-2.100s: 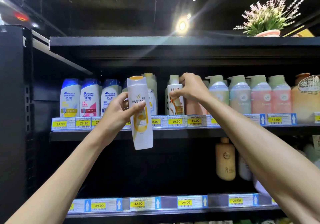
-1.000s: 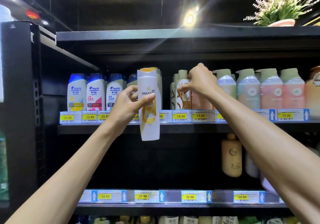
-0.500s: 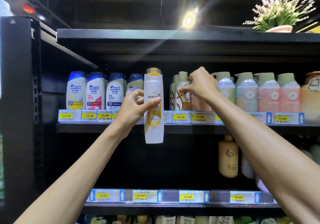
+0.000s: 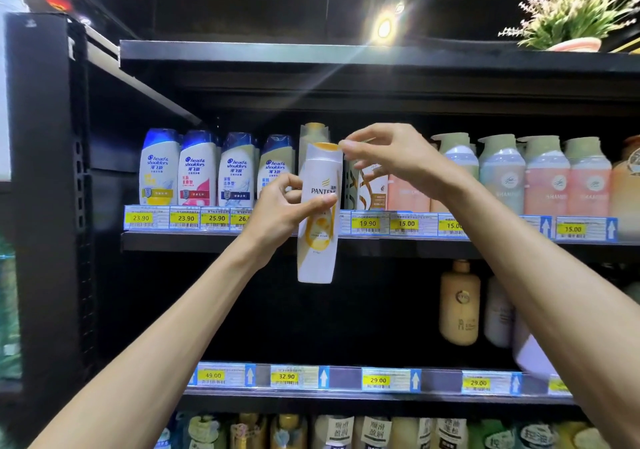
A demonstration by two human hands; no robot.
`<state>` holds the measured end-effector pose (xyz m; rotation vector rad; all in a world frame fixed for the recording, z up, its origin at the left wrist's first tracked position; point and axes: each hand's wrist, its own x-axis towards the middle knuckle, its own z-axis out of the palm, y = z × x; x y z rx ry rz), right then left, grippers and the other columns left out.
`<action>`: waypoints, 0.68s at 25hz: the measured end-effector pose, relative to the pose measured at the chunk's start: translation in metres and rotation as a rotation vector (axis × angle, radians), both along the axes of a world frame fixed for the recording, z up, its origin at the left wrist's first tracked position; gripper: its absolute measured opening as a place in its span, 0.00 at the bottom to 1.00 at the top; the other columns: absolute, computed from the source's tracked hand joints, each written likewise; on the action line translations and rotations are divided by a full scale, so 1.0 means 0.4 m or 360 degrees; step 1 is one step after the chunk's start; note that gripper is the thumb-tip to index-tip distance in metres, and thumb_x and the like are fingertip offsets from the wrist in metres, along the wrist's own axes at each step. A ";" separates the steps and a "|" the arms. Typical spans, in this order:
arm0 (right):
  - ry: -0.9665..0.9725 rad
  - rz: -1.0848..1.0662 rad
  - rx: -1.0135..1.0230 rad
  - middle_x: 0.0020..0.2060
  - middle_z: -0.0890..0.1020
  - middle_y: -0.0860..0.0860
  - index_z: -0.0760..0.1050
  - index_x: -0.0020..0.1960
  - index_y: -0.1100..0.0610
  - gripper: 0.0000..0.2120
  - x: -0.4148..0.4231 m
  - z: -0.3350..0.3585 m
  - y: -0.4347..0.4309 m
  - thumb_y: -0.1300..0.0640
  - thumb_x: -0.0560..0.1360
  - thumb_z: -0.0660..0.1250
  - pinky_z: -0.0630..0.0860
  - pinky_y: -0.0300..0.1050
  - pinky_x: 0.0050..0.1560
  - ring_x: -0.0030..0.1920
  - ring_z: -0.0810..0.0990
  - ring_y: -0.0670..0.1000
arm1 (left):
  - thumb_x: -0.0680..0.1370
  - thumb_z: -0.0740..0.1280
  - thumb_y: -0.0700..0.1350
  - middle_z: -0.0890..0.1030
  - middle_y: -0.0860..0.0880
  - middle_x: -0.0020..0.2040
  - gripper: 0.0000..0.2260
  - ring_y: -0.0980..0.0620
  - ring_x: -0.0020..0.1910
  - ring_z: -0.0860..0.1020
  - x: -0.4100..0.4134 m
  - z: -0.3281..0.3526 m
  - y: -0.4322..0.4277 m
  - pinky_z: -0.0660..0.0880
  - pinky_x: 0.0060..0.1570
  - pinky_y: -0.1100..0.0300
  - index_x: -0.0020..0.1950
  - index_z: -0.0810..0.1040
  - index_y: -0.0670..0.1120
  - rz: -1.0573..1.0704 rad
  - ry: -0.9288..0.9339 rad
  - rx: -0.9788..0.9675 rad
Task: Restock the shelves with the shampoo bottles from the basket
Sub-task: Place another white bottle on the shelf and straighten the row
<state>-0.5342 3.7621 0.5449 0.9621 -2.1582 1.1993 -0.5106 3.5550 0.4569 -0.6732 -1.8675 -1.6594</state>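
A white and yellow Pantene shampoo bottle (image 4: 318, 220) hangs upright in front of the upper shelf (image 4: 207, 242), its lower half below the shelf edge. My left hand (image 4: 280, 211) grips its middle from the left, thumb across the label. My right hand (image 4: 388, 157) is at the bottle's yellow cap, its fingertips at the cap's right edge, other fingers loosely spread. Another Pantene bottle (image 4: 313, 133) stands on the shelf right behind. The basket is out of view.
Blue-capped Head & Shoulders bottles (image 4: 197, 171) fill the shelf's left part; a Lux bottle (image 4: 370, 188) and pastel pump bottles (image 4: 540, 174) stand to the right. A tan bottle (image 4: 459, 304) stands on the shelf below. A potted plant (image 4: 571, 12) tops the unit.
My right hand left the Lux bottle and moved left to the Pantene bottle's cap. My left hand carried the Pantene bottle slightly right, in front of the shelved one.
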 end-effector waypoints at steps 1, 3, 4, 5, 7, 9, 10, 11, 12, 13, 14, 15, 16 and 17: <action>-0.0020 0.0078 0.0064 0.47 0.86 0.50 0.81 0.58 0.54 0.20 0.005 -0.003 -0.008 0.43 0.72 0.74 0.83 0.41 0.43 0.46 0.86 0.46 | 0.68 0.78 0.51 0.88 0.49 0.47 0.28 0.50 0.45 0.87 0.001 0.000 0.005 0.80 0.38 0.63 0.60 0.73 0.39 -0.0017 0.0007 -0.0001; 0.0002 0.0133 0.0172 0.47 0.87 0.50 0.81 0.59 0.54 0.21 0.010 -0.007 -0.024 0.44 0.71 0.75 0.83 0.41 0.45 0.46 0.86 0.45 | 0.67 0.78 0.51 0.88 0.47 0.47 0.27 0.50 0.45 0.87 0.000 -0.002 0.011 0.80 0.38 0.63 0.58 0.75 0.40 -0.0066 0.0041 -0.0002; 0.0012 0.0151 0.0195 0.46 0.87 0.50 0.81 0.58 0.54 0.20 0.009 -0.008 -0.029 0.44 0.71 0.75 0.83 0.41 0.45 0.46 0.86 0.45 | 0.67 0.78 0.51 0.88 0.47 0.47 0.25 0.50 0.45 0.87 -0.002 -0.004 0.013 0.80 0.38 0.63 0.58 0.75 0.40 -0.0093 0.0060 0.0000; 0.0013 0.0181 0.0204 0.45 0.87 0.50 0.82 0.56 0.54 0.19 0.008 -0.009 -0.033 0.45 0.71 0.76 0.83 0.41 0.45 0.46 0.86 0.46 | 0.67 0.78 0.51 0.88 0.47 0.47 0.24 0.49 0.45 0.87 -0.002 -0.005 0.014 0.80 0.39 0.63 0.57 0.75 0.41 -0.0110 0.0074 0.0005; 0.0014 0.0236 0.0216 0.44 0.87 0.50 0.83 0.55 0.54 0.17 0.011 -0.009 -0.033 0.46 0.70 0.77 0.82 0.39 0.44 0.46 0.86 0.47 | 0.67 0.78 0.52 0.88 0.48 0.48 0.25 0.50 0.47 0.87 0.000 -0.008 0.014 0.80 0.40 0.63 0.57 0.76 0.42 -0.0104 0.0094 0.0001; 0.0012 0.0267 0.0208 0.44 0.88 0.49 0.83 0.54 0.55 0.16 0.012 -0.009 -0.034 0.48 0.70 0.77 0.82 0.39 0.44 0.47 0.86 0.47 | 0.68 0.78 0.52 0.87 0.48 0.49 0.24 0.51 0.48 0.86 -0.002 -0.008 0.016 0.80 0.42 0.64 0.57 0.76 0.42 -0.0072 0.0121 -0.0020; 0.0004 0.0277 0.0186 0.44 0.88 0.50 0.83 0.54 0.56 0.16 0.012 -0.008 -0.035 0.49 0.70 0.77 0.82 0.40 0.44 0.47 0.86 0.48 | 0.70 0.78 0.51 0.87 0.48 0.49 0.22 0.51 0.49 0.86 -0.004 -0.007 0.016 0.80 0.43 0.64 0.57 0.76 0.42 -0.0037 0.0155 -0.0041; -0.0001 0.0274 0.0154 0.44 0.88 0.51 0.83 0.53 0.57 0.16 0.013 -0.005 -0.037 0.49 0.70 0.78 0.82 0.41 0.45 0.47 0.87 0.48 | 0.71 0.78 0.51 0.87 0.49 0.50 0.21 0.53 0.49 0.86 -0.007 -0.006 0.013 0.80 0.44 0.64 0.57 0.77 0.43 0.0018 0.0209 -0.0076; 0.0004 0.0256 0.0117 0.44 0.88 0.52 0.83 0.53 0.57 0.16 0.014 0.003 -0.037 0.49 0.70 0.78 0.83 0.42 0.46 0.47 0.87 0.49 | 0.72 0.77 0.51 0.87 0.50 0.50 0.20 0.54 0.50 0.86 -0.011 -0.005 0.008 0.80 0.45 0.65 0.57 0.77 0.44 0.0083 0.0273 -0.0124; 0.0023 0.0230 0.0080 0.44 0.87 0.52 0.83 0.53 0.58 0.16 0.016 0.013 -0.036 0.49 0.70 0.78 0.83 0.44 0.46 0.47 0.87 0.49 | 0.73 0.77 0.54 0.87 0.52 0.50 0.19 0.56 0.50 0.85 -0.013 -0.006 -0.002 0.79 0.45 0.65 0.57 0.78 0.45 0.0153 0.0339 -0.0186; 0.0048 0.0199 0.0043 0.44 0.87 0.53 0.83 0.52 0.59 0.16 0.018 0.027 -0.032 0.50 0.70 0.77 0.83 0.45 0.47 0.47 0.87 0.50 | 0.73 0.76 0.57 0.86 0.53 0.50 0.19 0.57 0.50 0.84 -0.015 -0.010 -0.016 0.78 0.46 0.66 0.56 0.78 0.47 0.0247 0.0413 -0.0267; 0.0070 0.0169 0.0001 0.44 0.87 0.53 0.83 0.52 0.60 0.16 0.021 0.045 -0.024 0.51 0.71 0.77 0.83 0.45 0.47 0.47 0.87 0.50 | 0.73 0.74 0.60 0.85 0.55 0.50 0.19 0.59 0.51 0.83 -0.019 -0.017 -0.033 0.77 0.47 0.67 0.55 0.78 0.49 0.0392 0.0503 -0.0374; 0.0084 0.0143 -0.0050 0.43 0.87 0.53 0.83 0.51 0.60 0.14 0.024 0.067 -0.014 0.52 0.71 0.78 0.83 0.45 0.46 0.46 0.87 0.50 | 0.73 0.71 0.64 0.83 0.57 0.52 0.20 0.59 0.52 0.80 -0.026 -0.029 -0.052 0.76 0.49 0.65 0.56 0.77 0.51 0.0596 0.0605 -0.0508; 0.0097 0.0110 -0.0098 0.42 0.87 0.53 0.83 0.49 0.60 0.13 0.028 0.092 -0.004 0.53 0.70 0.78 0.83 0.44 0.45 0.46 0.87 0.49 | 0.74 0.68 0.66 0.82 0.58 0.54 0.22 0.58 0.55 0.77 -0.036 -0.046 -0.072 0.74 0.52 0.62 0.58 0.76 0.52 0.0839 0.0701 -0.0666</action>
